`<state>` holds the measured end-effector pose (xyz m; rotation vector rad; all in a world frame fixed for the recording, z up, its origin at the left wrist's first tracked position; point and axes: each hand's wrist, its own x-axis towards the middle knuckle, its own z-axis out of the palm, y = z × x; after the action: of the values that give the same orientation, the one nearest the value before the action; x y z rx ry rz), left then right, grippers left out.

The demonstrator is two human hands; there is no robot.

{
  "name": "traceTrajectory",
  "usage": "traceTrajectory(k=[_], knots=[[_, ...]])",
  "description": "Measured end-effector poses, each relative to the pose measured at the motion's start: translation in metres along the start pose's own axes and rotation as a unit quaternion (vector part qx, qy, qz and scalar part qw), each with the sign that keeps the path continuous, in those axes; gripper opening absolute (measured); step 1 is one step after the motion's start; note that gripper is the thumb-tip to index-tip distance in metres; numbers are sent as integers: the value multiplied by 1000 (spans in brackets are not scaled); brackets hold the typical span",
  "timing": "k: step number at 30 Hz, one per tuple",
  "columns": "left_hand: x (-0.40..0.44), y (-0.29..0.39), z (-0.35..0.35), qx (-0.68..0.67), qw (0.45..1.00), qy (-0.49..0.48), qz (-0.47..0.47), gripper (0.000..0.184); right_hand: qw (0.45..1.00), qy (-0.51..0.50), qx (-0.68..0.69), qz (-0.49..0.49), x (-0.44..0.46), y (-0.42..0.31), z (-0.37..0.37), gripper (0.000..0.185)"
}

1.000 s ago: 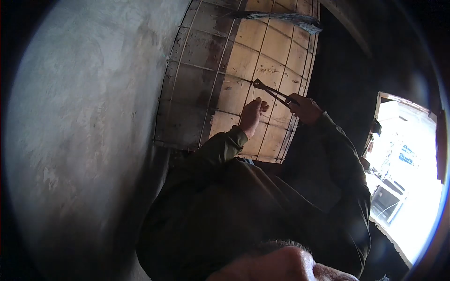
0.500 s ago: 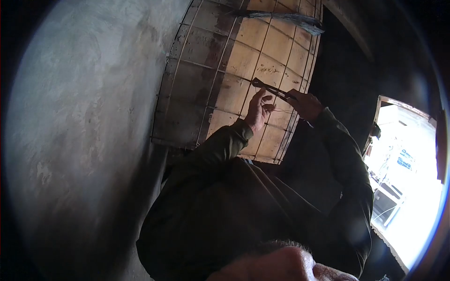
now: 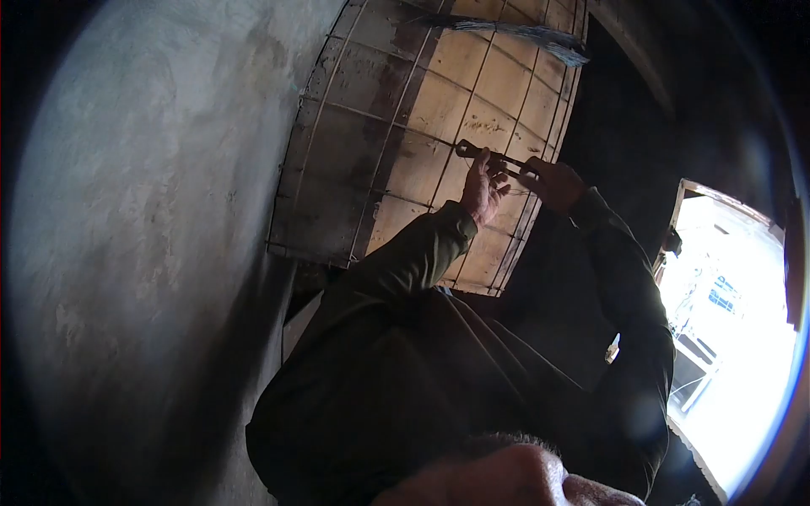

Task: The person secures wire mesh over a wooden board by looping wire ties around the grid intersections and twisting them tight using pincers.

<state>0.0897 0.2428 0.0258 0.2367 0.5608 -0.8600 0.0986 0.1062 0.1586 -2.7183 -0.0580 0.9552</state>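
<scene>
Big ol' grey wall (image 3: 152, 211) on left, wood panel (image 3: 418, 169) beside it, rod grid (image 3: 426, 135) across panel. Wire bundle (image 3: 523, 32) over upper part. Dark pincers (image 3: 504, 158) in front of panel, head at rod crossing. Right hand (image 3: 555, 185): fingers clamped round handles. Left hand (image 3: 483, 192): 1 finger up by pincers' head, others bent, kinda apart; can't tell if pinching anything.

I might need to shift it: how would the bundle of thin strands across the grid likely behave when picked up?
The bundle probably bends but isn't limp, since it spans the grid in only a gentle curve. Its strands could splay, as they look loosely spread at the right end. It seems unlikely to roll, being long and ragged.
</scene>
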Motion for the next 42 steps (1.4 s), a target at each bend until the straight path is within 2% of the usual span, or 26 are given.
traceTrajectory(k=[1, 5, 7, 8, 9, 11, 14, 18, 21, 23, 24, 25, 26, 27, 29, 30, 31, 32, 33, 34, 35, 36, 38, 39, 41, 42], knots=[[-1, 1, 3, -13, 1000, 18, 3, 31, 999, -10, -17, 39, -1, -6, -1, 38], [-2, 2, 6, -78, 997, 24, -3, 29, 998, -19, -52, 39, -12, -27, -2, 48], [1, 1, 5, -130, 991, -23, 26, 26, 990, 61, -128, 23, -17, -40, 3, 52], [4, 0, 5, -169, 984, -51, 40, 23, 980, 17, -168, 103, -13, -48, 4, 48], [2, 2, 9, -168, 984, -50, 40, 23, 980, 17, -168, 103, -12, -46, 5, 48], [-1, 6, 17, -167, 986, 4, 25, 23, 945, 155, -284, -56, -11, -36, 7, 42], [8, 3, 15, -165, 985, 36, 44, 24, 929, 211, -291, -87, -8, -23, 17, 39], [12, 2, 7, -149, 988, 39, 17, 30, 950, 168, -250, -87, -6, -12, 20, 39], [6, 9, 5, -125, 992, 16, -10, 36, 964, 113, -238, -35, -2, -10, 23, 31], [-3, 16, 10, -45, 996, 73, -6, 45, 993, 15, -114, 4, 1, -2, 27, 38], [-1, 17, 10, -45, 996, 74, -4, 45, 993, 15, -114, 2, 6, 1, 21, 38], [-2, 15, 8, -66, 996, 57, -15, 45, 967, -110, 169, 154, 9, 4, 15, 43], [0, 14, 7, -85, 995, 36, -26, 44, 828, -216, 431, 287, 13, 7, 12, 50], [5, 12, 5, -82, 996, 33, -28, 44, 828, -212, 433, 287, 15, 11, 11, 50], [15, 6, 8, -171, 985, -9, 1, 34, 790, -273, 479, 268, 13, 17, 9, 53], [20, 4, 9, -207, 977, -37, 19, 25, 790, -272, 480, 268, 11, 14, 7, 53], [26, 2, 10, -206, 978, -37, 19, 25, 886, -199, 350, 229, 6, 9, 8, 50], [31, 0, 8, -224, 974, -32, 21, 22, 954, -118, 208, 182, 1, 3, 11, 47], [36, -2, 5, -242, 970, -26, 20, 20, 953, -116, 209, 184, -5, -3, 16, 47], [42, -2, 5, -239, 971, -30, 16, 20, 991, 67, 76, 86, -12, -8, 20, 43], [48, -3, 5, -248, 968, -9, 31, 21, 967, 246, -67, -14, -19, -13, 21, 41], [54, -4, 7, -258, 965, 11, 47, 21, 965, 251, -71, -9, -22, -24, 15, 41], [61, 0, 7, -230, 971, 29, 53, 21, 958, 212, -194, -21, -27, -44, -1, 39], [63, 3, 8, -204, 975, 55, 66, 20, 956, 219, -197, -10, -25, -39, 1, 39], [50, 12, 13, -183, 980, 46, 66, 24, 976, 130, -161, 64, -9, -20, 16, 37], [45, 18, 10, -189, 981, 6, 37, 26, 981, 122, -145, 50, -7, -14, 19, 30]])
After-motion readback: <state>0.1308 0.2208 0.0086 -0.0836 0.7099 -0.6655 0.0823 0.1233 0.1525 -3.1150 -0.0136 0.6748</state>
